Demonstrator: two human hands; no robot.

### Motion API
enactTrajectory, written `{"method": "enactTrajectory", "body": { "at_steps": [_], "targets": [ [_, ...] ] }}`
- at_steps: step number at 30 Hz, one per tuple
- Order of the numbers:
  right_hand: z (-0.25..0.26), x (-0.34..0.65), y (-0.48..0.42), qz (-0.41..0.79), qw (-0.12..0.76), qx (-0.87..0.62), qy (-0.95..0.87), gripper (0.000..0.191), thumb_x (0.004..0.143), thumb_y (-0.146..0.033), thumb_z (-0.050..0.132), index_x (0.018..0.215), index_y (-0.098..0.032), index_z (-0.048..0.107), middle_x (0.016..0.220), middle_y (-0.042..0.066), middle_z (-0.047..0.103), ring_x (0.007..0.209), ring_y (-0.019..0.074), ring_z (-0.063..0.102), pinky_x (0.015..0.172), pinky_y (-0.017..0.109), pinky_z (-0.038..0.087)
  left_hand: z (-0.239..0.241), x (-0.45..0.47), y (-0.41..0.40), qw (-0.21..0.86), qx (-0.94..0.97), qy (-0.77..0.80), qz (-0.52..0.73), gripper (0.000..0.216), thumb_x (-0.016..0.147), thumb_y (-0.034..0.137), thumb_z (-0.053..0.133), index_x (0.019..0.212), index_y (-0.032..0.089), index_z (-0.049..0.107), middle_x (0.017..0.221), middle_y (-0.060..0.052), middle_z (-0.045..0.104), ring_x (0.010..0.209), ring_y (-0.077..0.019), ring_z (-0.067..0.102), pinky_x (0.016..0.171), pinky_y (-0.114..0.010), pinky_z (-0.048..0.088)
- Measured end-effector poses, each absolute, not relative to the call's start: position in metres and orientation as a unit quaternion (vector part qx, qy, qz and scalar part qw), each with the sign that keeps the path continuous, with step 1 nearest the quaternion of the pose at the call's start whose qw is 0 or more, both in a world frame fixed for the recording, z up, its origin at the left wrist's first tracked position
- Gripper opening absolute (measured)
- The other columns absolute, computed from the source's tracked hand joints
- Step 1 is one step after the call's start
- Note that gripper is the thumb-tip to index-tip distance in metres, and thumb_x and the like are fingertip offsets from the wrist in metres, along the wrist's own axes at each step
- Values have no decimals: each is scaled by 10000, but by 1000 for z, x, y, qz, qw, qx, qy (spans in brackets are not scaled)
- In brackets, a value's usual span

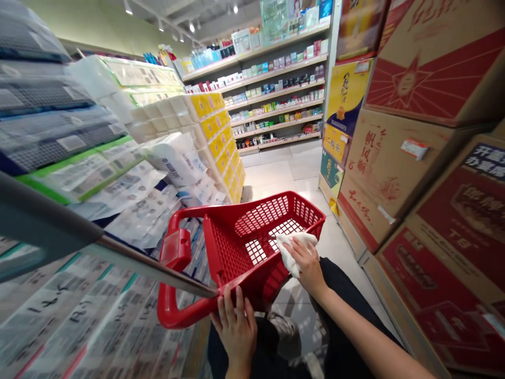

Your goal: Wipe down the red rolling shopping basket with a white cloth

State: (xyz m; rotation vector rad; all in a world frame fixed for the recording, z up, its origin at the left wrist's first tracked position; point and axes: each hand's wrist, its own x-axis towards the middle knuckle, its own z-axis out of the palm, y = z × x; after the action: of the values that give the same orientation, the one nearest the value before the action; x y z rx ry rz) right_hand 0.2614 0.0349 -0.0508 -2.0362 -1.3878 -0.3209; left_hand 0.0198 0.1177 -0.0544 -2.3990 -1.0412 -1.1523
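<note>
A red plastic shopping basket (260, 231) with slotted walls and floor stands between the shelves in front of me, and nothing lies inside it. My left hand (239, 323) rests with outstretched fingers on the near rim, close to the red loop handle (168, 310). In my right hand (305, 263) is a white cloth (291, 258), bunched and pressed over the near rim towards the far corner. A grey metal pole (153, 263) runs from the left down to the rim beside my left fingers.
Packs of tissue paper (134, 195) are stacked close on the left, with yellow-sided packs (215, 137) behind. Large cardboard boxes (379, 173) wall the right side. Shelves of small goods (276, 89) stand at the back. Pale floor tiles (284, 163) run between.
</note>
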Motion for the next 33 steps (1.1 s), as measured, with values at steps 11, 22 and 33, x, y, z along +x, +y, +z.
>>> {"method": "enactTrajectory", "body": {
  "at_steps": [11, 22, 33],
  "targets": [
    [-43, 265, 56, -17, 321, -719, -616, 785, 748, -38, 452, 1492, -279, 388, 1541, 34, 425, 1459, 192, 303, 1185, 448, 8, -27, 29, 135, 151, -785, -456, -391, 568, 937, 273, 561, 1483, 287, 404, 1590, -144, 292, 1483, -362, 233, 1175, -610, 192],
    [-34, 236, 107, 21, 338, -689, -641, 671, 800, -101, 506, 1443, -281, 443, 1464, 57, 515, 1373, 224, 393, 1176, 487, 50, 8, 28, 170, 116, -783, -495, -358, 464, 1001, 328, 376, 1426, 149, 419, 1512, -161, 448, 1472, -273, 297, 1202, -543, 113],
    [-40, 223, 67, 6, 332, -673, -661, 673, 823, -72, 468, 1465, -270, 429, 1494, 44, 484, 1408, 209, 359, 1205, 465, 41, 6, 20, 133, 164, -782, -512, -315, 461, 980, 404, 437, 1396, 225, 523, 1560, -164, 349, 1491, -353, 214, 1173, -631, 122]
  ]
}}
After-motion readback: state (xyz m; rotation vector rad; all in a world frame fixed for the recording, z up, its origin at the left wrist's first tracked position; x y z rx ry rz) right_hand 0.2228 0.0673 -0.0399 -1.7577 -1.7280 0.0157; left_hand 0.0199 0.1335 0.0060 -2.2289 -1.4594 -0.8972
